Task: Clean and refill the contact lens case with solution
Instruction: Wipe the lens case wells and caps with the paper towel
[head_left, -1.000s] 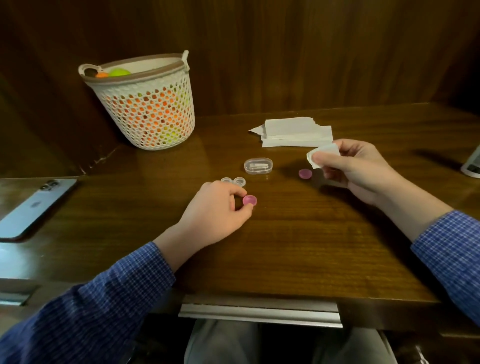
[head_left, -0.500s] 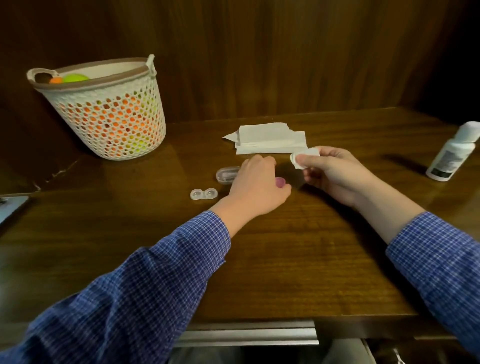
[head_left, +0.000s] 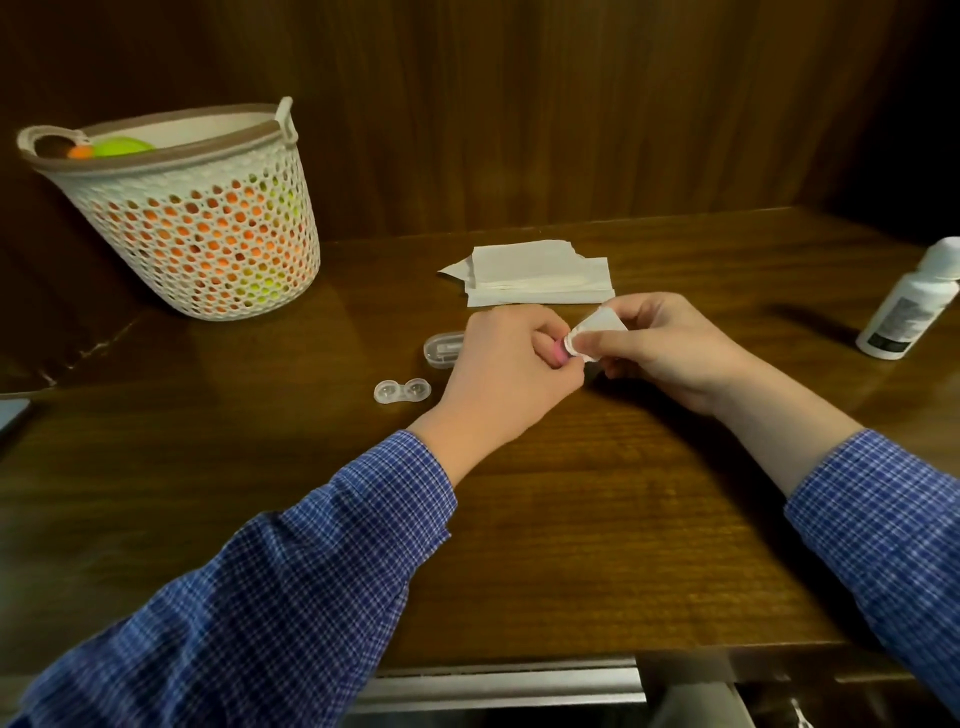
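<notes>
My left hand (head_left: 511, 358) pinches the pink cap (head_left: 558, 352); my right hand (head_left: 670, 348) fingers press a folded tissue (head_left: 597, 327) against it, lens case (head_left: 402, 391) lying left.

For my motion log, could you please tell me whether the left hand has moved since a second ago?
Yes. The left hand went right, from beside the clear twin-well lens case to the right hand.

Head view, looking down, near the desk (head_left: 597, 519)
</notes>
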